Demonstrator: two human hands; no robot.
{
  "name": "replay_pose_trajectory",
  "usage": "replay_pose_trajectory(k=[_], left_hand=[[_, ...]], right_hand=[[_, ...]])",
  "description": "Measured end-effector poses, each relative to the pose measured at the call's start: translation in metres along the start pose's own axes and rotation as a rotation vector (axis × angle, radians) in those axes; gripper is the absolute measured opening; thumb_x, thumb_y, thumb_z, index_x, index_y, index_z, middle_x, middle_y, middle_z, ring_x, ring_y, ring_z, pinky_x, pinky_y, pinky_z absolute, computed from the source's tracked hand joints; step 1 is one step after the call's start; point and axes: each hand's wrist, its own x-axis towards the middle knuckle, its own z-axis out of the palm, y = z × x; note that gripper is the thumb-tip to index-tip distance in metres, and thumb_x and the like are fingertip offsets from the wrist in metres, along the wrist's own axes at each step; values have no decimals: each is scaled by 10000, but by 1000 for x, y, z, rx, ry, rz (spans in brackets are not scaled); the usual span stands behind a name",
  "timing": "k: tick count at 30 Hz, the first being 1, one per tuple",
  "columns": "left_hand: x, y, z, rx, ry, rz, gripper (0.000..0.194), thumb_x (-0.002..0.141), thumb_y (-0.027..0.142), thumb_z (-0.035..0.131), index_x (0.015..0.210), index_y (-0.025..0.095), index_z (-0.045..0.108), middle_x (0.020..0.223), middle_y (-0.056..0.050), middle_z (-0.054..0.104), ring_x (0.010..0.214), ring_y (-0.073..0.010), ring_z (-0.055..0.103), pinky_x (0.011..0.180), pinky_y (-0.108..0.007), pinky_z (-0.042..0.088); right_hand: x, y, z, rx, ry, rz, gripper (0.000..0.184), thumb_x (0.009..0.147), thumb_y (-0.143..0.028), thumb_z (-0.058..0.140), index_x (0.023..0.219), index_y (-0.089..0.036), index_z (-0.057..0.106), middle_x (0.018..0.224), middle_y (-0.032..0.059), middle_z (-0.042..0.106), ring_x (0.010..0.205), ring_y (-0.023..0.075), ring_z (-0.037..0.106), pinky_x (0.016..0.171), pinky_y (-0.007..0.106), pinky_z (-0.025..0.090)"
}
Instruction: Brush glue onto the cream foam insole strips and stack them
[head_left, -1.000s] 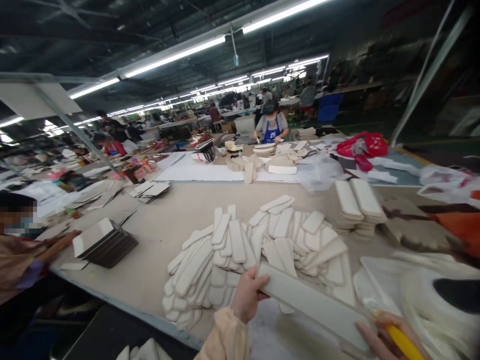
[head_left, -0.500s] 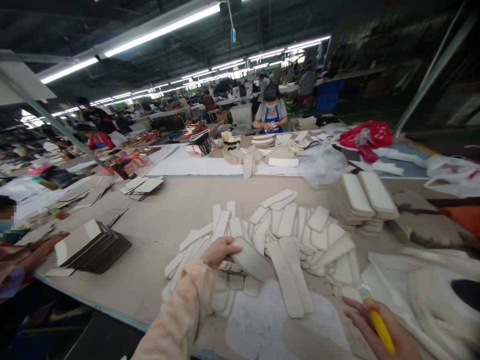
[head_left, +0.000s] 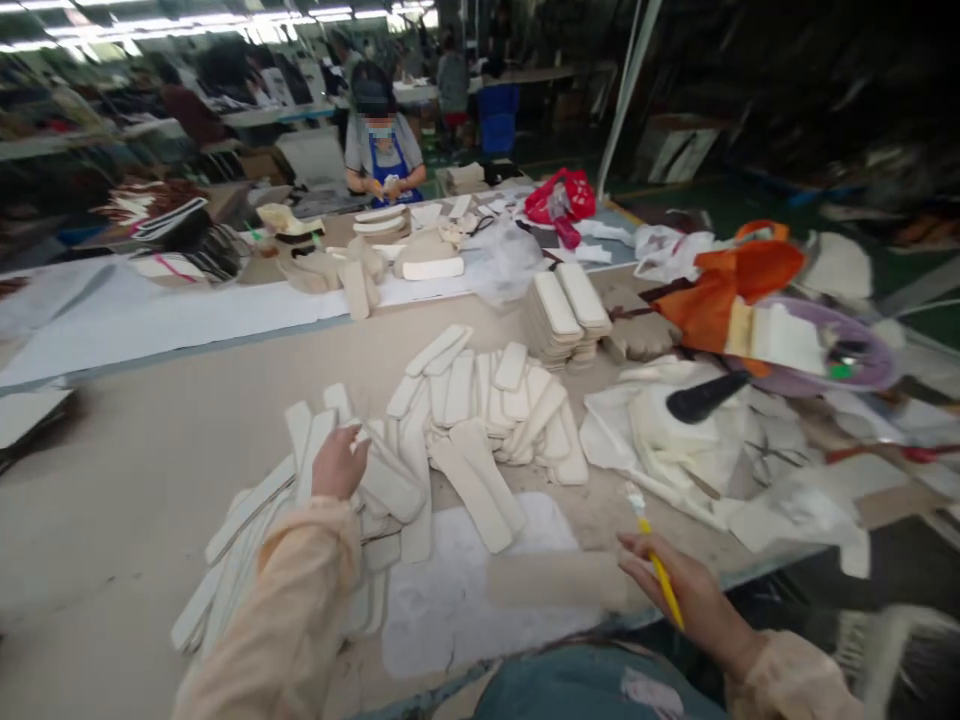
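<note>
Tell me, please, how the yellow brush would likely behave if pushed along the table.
The brush seems light, given its slim handle, which looks stiff, running straight past the right hand. That long, narrow shape might roll.

A factory workshop: cut pieces point(head_left: 476, 485) heaped on a bench point(head_left: 172, 440), an aproned worker point(head_left: 385, 160) and strip lights point(head_left: 135, 27) beyond it.

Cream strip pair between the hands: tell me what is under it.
Under the pair, a white sheet shows around the lower ends; the upper ends meet the heap of strips. Whatever they directly cover is hidden.
</note>
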Motion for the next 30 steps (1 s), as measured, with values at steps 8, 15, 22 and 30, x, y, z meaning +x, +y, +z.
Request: replay_pose_trajectory(k=[8,15,22,30], left_hand=[[-195,42,162,0,-200,484,222,849,252,513,1011,268,663,1012,-57,683,964,-173,631,859,-312,547],[-218,22,209,142,-94,353,347,808,186,466,1109,161,635,1167,-168,613,1040,-261,617,895,-459,539],[-220,32,220,143,-135,387,315,878,213,423,1054,177,682,1036,-120,657,976,-230,619,874,-403,537],[-218,32,222,119,-169,469,303,875,151,443,1039,205,692,1097,-107,659,1004,-224,586,869,-425,536]], right_hand=[[-50,54,34,-123,-64,-97,203,850,-182,542,1049,-193,583,1222,139,597,1190,275,525,1000,445,461],[-39,65,56,-110,-104,-212,243,779,-106,576,1004,-195,602,1156,141,625,1208,303,497,1040,496,405],[-11,83,33,-56,-35,-149,142,854,-211,525,946,-177,628,1027,153,653,1135,327,544,981,543,424],[-18,19,15,256,-74,10,310,956,-391,413,1127,-211,600,991,67,664,935,216,631,844,326,500]])
